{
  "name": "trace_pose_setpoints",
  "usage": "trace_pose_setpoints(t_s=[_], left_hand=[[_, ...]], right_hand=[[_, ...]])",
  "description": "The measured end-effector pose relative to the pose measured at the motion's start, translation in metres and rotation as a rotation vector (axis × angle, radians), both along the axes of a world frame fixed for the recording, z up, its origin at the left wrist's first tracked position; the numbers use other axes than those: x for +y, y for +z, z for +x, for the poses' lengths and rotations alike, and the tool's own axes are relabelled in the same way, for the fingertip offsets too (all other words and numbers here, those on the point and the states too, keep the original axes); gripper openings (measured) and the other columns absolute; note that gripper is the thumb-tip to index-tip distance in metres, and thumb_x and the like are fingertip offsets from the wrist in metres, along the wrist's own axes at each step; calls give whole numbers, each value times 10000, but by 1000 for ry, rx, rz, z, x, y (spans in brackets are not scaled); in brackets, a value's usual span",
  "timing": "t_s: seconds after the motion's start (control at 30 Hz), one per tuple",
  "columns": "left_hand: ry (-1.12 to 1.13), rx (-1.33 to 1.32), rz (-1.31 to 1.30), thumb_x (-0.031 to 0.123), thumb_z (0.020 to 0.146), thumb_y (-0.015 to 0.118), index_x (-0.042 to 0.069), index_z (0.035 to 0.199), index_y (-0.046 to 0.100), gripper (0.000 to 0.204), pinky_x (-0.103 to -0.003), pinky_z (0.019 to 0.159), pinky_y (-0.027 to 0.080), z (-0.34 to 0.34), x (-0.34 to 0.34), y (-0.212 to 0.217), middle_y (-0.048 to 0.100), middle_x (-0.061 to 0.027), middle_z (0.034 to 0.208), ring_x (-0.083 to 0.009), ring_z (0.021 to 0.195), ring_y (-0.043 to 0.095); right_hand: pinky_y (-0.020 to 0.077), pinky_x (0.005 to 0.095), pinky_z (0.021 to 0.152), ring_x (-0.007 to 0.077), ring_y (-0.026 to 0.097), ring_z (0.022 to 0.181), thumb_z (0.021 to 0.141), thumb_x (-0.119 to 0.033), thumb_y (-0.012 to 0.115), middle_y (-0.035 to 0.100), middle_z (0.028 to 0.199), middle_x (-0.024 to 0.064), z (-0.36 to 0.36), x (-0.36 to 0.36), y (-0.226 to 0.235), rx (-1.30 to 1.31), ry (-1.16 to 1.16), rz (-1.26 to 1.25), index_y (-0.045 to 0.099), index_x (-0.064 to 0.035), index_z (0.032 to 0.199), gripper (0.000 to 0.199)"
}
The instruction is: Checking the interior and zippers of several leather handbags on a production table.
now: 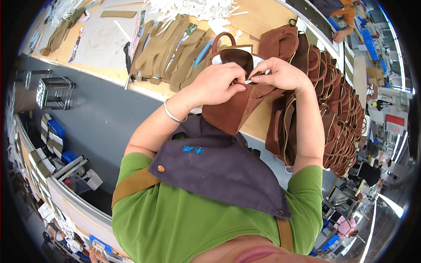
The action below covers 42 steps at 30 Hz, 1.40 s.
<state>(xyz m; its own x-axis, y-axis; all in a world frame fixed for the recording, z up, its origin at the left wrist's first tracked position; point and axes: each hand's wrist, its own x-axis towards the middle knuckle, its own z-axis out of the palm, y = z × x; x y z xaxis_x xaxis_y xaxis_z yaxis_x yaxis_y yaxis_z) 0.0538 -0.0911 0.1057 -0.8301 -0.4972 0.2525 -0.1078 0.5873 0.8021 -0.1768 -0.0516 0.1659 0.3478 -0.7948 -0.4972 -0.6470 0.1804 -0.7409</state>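
A reddish-brown bag [231, 110] stands at the table's near edge, right in front of my body, its mouth open and its dark lining [234, 56] showing. One loop handle [218, 39] rises from the bag's far side. My left hand [221, 83] is closed on the bag's near rim, thumb and fingers pressed together. Close beside it, my right hand [278, 74] pinches the same rim farther right. Something small and white shows between the fingertips of both hands; I cannot make out what it is.
Several matching brown bags [335, 101] crowd the table's right side. Strips of olive-brown fabric [164, 52] lie left of my hands, with a heap of white strips [193, 8] behind. A metal stool [55, 93] stands on the floor at left. Another person's hand [339, 36] rests at the far right.
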Motion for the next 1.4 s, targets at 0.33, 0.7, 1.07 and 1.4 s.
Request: trace_pose_setpoints(t_s=[0.33,0.7,1.07,1.4], left_hand=[[87,53,117,192,829,766,43,830,708,159,-322,639,491,-3,2,-8,617,-64,814,-201,732,611],[160,39,164,182,803,777,51,816,733,139,-317,633,509,-3,7,-7,627,-49,823,-190,690,620],[205,-1,180,178,796,770,88,838,759,100,-328,709,522,-4,11,-5,588,-38,886,-199,798,626],[213,4,195,189,782,764,79,793,753,111,-343,703,488,-5,12,-4,598,-37,857,-191,710,621]], right_hand=[[486,294,816,142,626,840,850,-114,712,698,849,58,2,-12,3,15,66,-27,735,-38,966,141],[504,293,767,125,623,790,871,-110,678,707,823,67,4,-12,6,31,106,-19,719,-8,985,158],[502,291,767,125,620,789,859,-92,665,707,827,76,2,-13,7,37,116,18,722,-4,985,164],[475,248,763,72,574,798,867,-27,638,678,833,14,7,-10,12,-6,71,68,703,15,956,119]])
